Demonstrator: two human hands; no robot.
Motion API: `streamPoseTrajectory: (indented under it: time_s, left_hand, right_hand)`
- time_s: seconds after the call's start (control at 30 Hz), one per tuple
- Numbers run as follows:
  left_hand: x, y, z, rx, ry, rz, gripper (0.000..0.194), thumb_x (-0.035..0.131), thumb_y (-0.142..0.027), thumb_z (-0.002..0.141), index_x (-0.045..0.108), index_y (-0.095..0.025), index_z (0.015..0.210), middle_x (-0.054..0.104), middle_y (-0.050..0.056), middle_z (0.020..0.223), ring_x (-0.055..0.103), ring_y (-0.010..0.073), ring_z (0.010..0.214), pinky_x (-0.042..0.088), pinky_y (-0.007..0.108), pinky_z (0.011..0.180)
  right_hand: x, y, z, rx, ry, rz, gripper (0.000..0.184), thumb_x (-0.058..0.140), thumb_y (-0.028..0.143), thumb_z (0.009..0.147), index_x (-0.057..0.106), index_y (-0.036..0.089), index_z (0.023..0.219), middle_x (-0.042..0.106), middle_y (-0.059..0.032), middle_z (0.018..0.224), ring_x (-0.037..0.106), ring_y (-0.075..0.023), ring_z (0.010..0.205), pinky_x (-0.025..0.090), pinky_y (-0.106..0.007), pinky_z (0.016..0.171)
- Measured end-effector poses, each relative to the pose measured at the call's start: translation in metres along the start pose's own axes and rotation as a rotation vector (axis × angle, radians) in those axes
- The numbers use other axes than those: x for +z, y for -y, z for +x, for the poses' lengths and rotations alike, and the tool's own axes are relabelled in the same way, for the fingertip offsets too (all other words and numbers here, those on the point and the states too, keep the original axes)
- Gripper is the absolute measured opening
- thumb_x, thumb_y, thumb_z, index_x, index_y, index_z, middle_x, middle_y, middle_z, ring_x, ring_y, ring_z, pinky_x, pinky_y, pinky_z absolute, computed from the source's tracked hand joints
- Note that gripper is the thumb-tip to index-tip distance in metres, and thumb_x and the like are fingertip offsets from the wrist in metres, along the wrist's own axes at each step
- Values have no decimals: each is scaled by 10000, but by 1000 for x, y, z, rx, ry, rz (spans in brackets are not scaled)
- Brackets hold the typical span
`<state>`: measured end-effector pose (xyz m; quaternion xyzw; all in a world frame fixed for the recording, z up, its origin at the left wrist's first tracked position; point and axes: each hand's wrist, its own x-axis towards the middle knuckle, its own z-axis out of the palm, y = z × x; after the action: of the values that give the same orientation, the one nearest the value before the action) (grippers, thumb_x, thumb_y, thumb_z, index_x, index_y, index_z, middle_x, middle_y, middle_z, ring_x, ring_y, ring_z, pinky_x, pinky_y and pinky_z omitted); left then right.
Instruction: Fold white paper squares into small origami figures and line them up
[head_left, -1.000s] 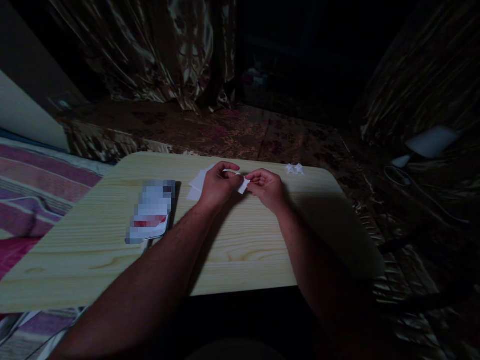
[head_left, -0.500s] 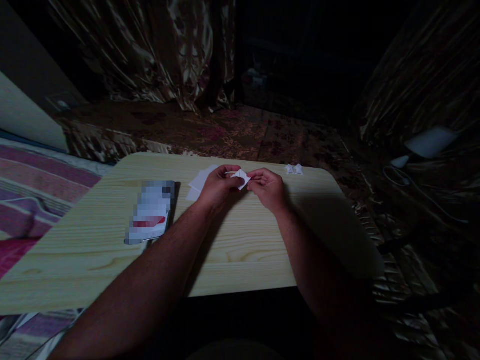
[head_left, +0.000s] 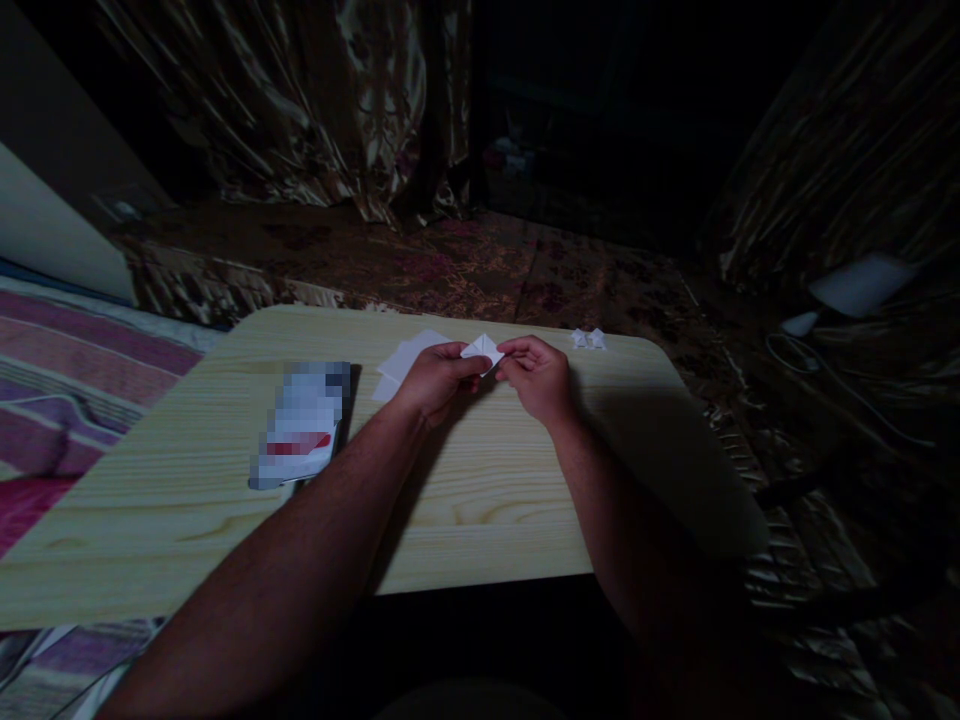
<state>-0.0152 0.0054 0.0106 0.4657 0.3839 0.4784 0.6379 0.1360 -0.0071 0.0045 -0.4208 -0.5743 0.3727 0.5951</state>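
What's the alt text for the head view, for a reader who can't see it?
The left hand and right hand hold a small folded white paper over a wooden table. Sheets lie by the left hand, two folded pieces near the far edge at right, a pixelated object at left.

Small folded white paper [head_left: 482,350], apparently diamond-shaped, creased.

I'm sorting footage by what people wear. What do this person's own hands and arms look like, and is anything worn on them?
The left hand and right hand are ungloved. No watch or bracelet shows at either wrist, and no sleeve covers the left forearm or right forearm. It is too dark to rule out rings or small markings.
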Motion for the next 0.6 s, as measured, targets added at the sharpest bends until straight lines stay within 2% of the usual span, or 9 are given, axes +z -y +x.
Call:
streamPoseTrajectory:
  time_s: [0.2, 0.37, 0.6]
  left_hand:
    - [2, 1, 0, 92, -31, 81, 178, 735, -254, 609, 634, -126, 680, 581, 0, 586, 468, 81, 479, 332, 211, 463]
    - [6, 3, -1, 195, -110, 206, 179, 714, -280, 618, 637, -130, 678, 587, -2, 581, 463, 82, 474, 328, 208, 468]
    - [10, 3, -4, 205, -151, 296, 174, 695, -291, 627, 634, -135, 675, 590, 0, 571, 456, 85, 464, 316, 204, 456]
  right_hand:
    - [1, 4, -2, 23, -4, -22, 139, 592, 194, 695, 622, 170, 828, 635, 15, 652, 635, -118, 579, 478, -208, 509]
    - [3, 1, -1, 45, -51, -28, 147, 652, 257, 680, 587, 173, 781, 635, 5, 658, 630, -125, 588, 490, -224, 532]
    - [3, -4, 0, 17, -57, -90, 124, 628, 267, 706, 583, 171, 769, 614, 12, 632, 614, -118, 575, 481, -222, 539]
